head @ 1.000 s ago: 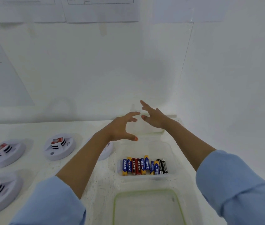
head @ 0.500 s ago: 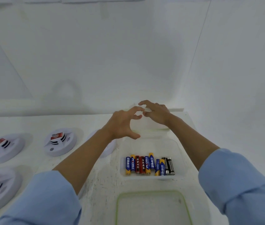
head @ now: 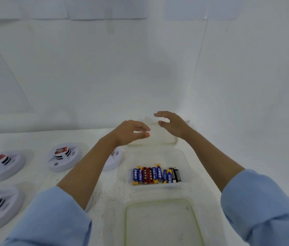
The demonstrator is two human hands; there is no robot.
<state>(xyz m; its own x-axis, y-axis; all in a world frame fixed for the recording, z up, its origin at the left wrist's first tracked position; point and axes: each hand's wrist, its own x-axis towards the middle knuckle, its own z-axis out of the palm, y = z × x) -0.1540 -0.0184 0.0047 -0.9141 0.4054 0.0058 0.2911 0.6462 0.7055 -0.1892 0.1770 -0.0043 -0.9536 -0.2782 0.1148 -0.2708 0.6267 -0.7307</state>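
Clear plastic: the far clear container (head: pixel 165 141) sits at upper centre of the frame, directly behind the battery tray (head: pixel 184 157).
Change: half a second ago the fingertips of both hands met over it. Now the left hand (head: pixel 131 132) and right hand (head: pixel 173 124) have drawn apart, with bare plastic showing between them.
Hands: both are loosely curved and wide, holding nothing visible. I cannot tell whether they touch the container.
Meaning: they are probably settling at its two sides to lift or open it, with no grip yet.
Edges: the back wall (head: pixel 140 77) stands close behind. The tray of AA batteries (head: pixel 156 175) lies just in front, and a green-rimmed container (head: pixel 158 201) at bottom centre.
Open room: there is little room rearward. One smoke detector (head: pixel 114 160) lies under the left forearm beside the tray, and others (head: pixel 64 156) stand well apart at left on the tabletop (head: pixel 104 192). Straight up looks freest.
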